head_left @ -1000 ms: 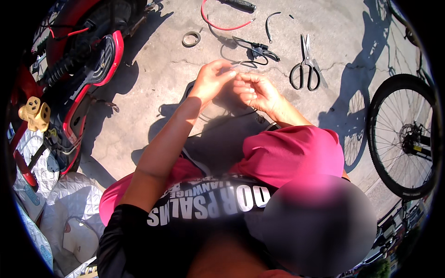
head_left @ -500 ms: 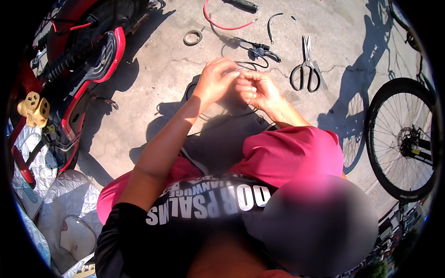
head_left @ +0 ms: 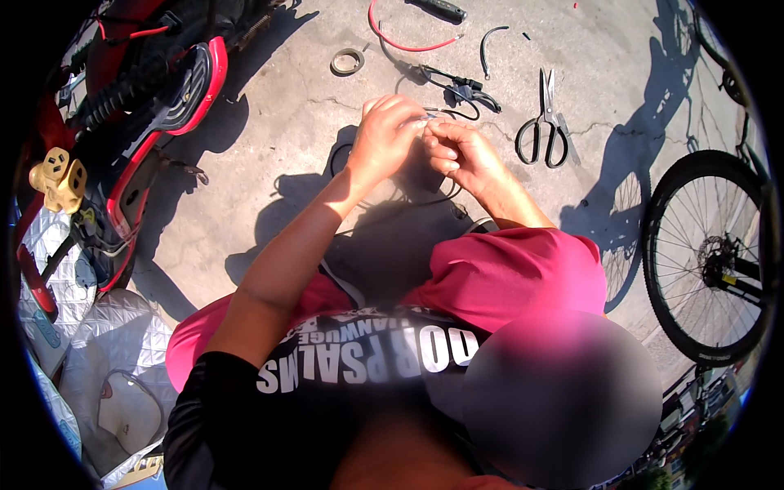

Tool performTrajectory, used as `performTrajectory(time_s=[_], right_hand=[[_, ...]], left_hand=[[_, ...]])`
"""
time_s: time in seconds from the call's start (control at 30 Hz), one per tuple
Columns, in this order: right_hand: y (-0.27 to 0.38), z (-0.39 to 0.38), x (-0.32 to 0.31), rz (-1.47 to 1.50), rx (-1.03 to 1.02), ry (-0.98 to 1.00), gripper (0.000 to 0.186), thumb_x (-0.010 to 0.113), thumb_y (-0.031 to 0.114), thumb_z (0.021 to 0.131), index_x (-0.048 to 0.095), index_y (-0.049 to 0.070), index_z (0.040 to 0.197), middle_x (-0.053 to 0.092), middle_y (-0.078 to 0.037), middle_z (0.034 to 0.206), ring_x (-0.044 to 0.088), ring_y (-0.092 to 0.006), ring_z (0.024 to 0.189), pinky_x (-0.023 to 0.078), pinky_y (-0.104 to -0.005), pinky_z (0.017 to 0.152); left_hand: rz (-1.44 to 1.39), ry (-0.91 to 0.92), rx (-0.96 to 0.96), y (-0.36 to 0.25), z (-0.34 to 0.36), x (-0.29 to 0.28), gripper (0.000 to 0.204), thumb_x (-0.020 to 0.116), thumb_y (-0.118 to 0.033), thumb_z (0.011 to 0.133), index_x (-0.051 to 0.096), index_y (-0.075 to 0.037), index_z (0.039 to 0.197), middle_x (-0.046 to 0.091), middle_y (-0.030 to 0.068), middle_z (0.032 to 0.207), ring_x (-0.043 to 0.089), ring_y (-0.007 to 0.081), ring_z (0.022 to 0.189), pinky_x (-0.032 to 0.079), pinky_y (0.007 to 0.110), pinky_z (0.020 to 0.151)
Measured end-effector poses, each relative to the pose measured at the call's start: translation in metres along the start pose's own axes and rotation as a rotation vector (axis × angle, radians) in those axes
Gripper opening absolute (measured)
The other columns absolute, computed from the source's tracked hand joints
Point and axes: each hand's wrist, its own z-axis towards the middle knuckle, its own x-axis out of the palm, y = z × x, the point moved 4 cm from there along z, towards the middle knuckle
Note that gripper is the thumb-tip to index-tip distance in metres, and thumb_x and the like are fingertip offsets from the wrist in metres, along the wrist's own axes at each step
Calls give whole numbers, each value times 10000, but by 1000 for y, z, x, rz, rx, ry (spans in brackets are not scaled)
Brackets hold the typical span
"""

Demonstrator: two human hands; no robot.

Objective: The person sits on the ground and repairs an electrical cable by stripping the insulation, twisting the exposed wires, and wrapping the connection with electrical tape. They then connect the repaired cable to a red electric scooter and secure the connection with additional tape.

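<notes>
My left hand [head_left: 385, 140] and my right hand [head_left: 467, 155] meet fingertip to fingertip above the concrete. Both are pinched closed around something small and thin, with a bluish glint at the tips, that I cannot make out. Just beyond the fingers lies a black brake lever [head_left: 467, 88] with a thin black cable [head_left: 454, 113] curving back toward my hands. Part of that cable is hidden behind them. Black-handled scissors [head_left: 542, 131] lie to the right, blades slightly apart and pointing away.
A roll of tape [head_left: 348, 62], a red cable [head_left: 412, 47], a dark-handled tool [head_left: 441, 10] and a short black tube [head_left: 484, 54] lie farther off. A red scooter [head_left: 135, 175] with a yellow socket adapter [head_left: 59, 181] stands left; a bicycle wheel [head_left: 653, 269] stands right.
The view has shifted slightly, so the things on the ground sit a little lower and to the right. My hands keep their pinch with hardly any movement.
</notes>
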Motion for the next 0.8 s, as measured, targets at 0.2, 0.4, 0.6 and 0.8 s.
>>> performTrajectory(time_s=[0.2, 0.4, 0.6, 0.8], right_hand=[[12, -2, 0, -134, -96, 16, 115, 630, 121, 907, 574, 26, 941, 567, -7, 829, 447, -59, 583, 363, -222, 467], [35, -6, 4, -970, -859, -147, 129, 679, 37, 815, 605, 27, 920, 599, -105, 840, 596, -276, 649, 475, -355, 551], [4, 3, -8, -174, -88, -43, 86, 583, 107, 928, 579, 22, 924, 560, -15, 799, 465, -103, 573, 374, -248, 457], [29, -6, -5, -686, -521, -192, 169, 696, 115, 845, 607, 29, 960, 572, -4, 816, 509, -83, 607, 419, -227, 503]], left_hand=[[-710, 51, -546, 12, 0, 2, 103, 645, -106, 872, 619, -21, 924, 606, 10, 798, 573, 93, 765, 450, 228, 705], [-729, 142, -556, 17, -2, 3, 129, 645, -140, 880, 616, -27, 935, 592, 1, 780, 553, 84, 725, 433, 215, 689], [172, 21, 183, -2, 6, -4, 99, 645, -144, 879, 648, -51, 913, 610, -11, 793, 578, 96, 745, 445, 229, 708], [-742, 115, -527, 21, 0, 2, 98, 640, -134, 885, 625, -40, 911, 610, 13, 771, 565, 84, 714, 447, 224, 672]])
